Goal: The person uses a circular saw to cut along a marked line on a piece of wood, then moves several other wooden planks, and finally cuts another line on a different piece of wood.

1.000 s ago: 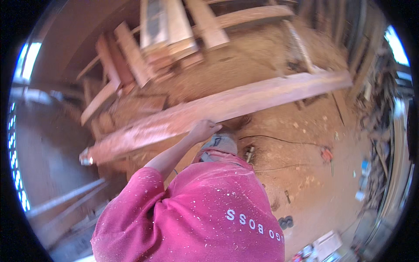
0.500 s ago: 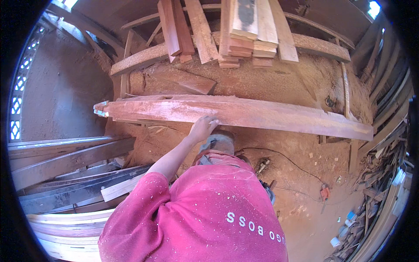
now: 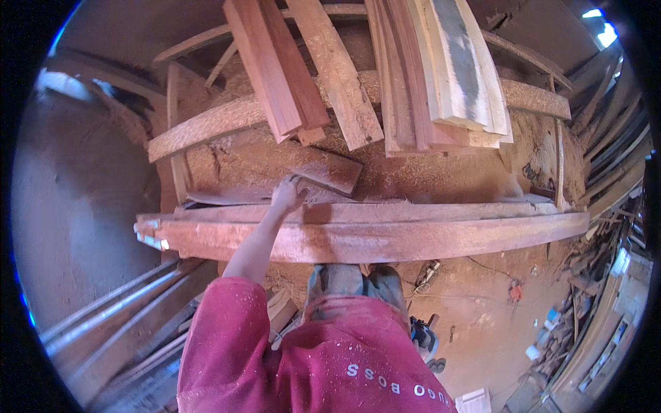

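Observation:
My left hand [image 3: 289,193] reaches over a long reddish plank [image 3: 385,237] that lies crosswise in front of me. Its bent fingers are closed at the left end of a short brown board [image 3: 330,168], which rests at a slant on the sawdust beyond the plank. Part of the grip is hidden behind the back of the hand. A second long piece of timber [image 3: 413,212] runs along the plank's far side. My right hand and forearm are out of sight.
Stacked pale and reddish boards [image 3: 461,76] lean over a curved wooden rail [image 3: 213,127] at the back. Timber [image 3: 131,344] lies at the lower left. At right are scrap offcuts [image 3: 568,330], a small orange object [image 3: 515,290] and a dark machine [image 3: 423,337] by my side.
My left hand has left the near edge of the long plank and moved forward and left to the short board. The view has shifted, so the leaning boards look closer.

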Tool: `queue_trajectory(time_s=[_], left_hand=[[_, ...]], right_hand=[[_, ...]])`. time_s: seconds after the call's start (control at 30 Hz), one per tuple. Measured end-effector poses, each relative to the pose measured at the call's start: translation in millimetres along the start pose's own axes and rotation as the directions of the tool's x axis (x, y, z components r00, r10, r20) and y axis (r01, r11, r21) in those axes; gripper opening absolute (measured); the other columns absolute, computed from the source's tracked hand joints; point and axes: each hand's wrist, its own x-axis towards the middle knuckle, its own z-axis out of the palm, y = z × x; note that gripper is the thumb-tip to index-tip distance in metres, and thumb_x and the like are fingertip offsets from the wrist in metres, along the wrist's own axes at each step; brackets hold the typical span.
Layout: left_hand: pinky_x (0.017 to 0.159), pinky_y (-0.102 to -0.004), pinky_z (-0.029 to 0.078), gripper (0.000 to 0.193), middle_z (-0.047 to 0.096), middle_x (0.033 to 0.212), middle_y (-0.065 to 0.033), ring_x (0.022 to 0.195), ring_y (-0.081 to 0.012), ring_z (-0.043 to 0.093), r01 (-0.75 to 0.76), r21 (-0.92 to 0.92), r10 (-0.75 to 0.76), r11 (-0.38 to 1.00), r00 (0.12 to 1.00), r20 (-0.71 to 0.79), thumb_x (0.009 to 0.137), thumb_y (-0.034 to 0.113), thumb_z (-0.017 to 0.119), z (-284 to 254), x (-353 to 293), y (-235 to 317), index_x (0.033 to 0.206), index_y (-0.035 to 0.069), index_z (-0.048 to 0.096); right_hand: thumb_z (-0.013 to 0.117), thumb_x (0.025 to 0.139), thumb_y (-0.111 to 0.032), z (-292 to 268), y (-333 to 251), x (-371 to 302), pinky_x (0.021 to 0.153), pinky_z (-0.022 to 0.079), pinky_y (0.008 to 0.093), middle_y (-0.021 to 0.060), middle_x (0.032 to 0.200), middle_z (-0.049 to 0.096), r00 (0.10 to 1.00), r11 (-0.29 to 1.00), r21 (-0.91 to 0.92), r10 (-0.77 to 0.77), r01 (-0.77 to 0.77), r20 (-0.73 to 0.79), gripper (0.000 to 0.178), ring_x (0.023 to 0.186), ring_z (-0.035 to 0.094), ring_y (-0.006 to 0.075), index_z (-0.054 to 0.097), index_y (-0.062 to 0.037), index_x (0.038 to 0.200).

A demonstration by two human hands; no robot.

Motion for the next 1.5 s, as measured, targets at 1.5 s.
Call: queue_trajectory(time_s=[1.5], left_hand=[[0.104,-0.0510,0.044,0.086,0.051,0.141,-0.0209,0.130,-0.0393,0.051,-0.312,0.260,0.241,0.914,0.932,0.271,0.070,0.029,0.080,49,222,-197,0.145,0.010,0.043]], right_hand=[[0.059,0.070,0.001,57,-31,-131,0.106,0.044,0.0397,0.0163,0.136,0.057,0.991,0.977,-0.202,-0.049,0.074,0.128,0.068,0.125,0.055,0.0305,0.060,-0.0092,0.137]])
